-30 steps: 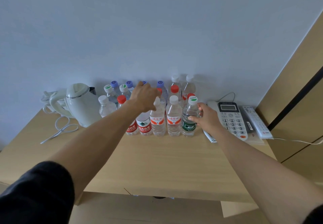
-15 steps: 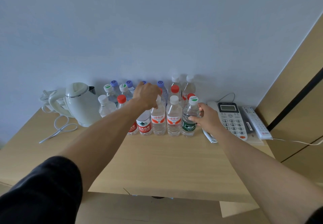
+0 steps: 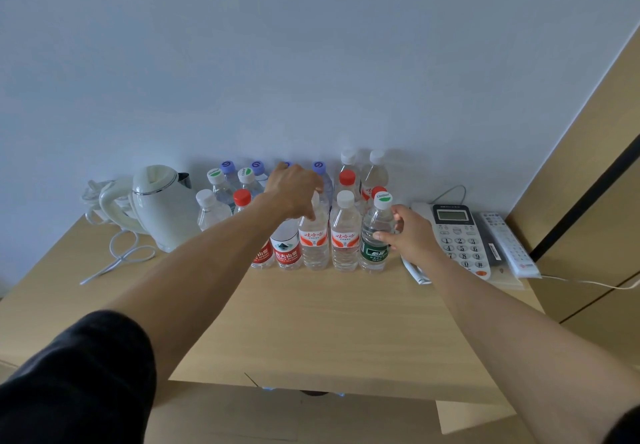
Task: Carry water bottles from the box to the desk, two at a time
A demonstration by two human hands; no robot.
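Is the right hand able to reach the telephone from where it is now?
Probably yes. The right hand holds the green-label bottle just beside the telephone, and nothing stands between them; it would only need to let go first.

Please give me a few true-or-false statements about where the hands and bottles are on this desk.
1. The right hand is at the clear green-labelled plastic bottle. True.
2. The white electric kettle stands right of the bottles. False: it stands to their left.
3. The left hand is over the clear orange-labelled plastic bottle. True.
4. The green-labelled bottle lies on its side. False: it stands upright on the light wooden desk.
5. The white push-button telephone is between kettle and bottles. False: it sits at the right.
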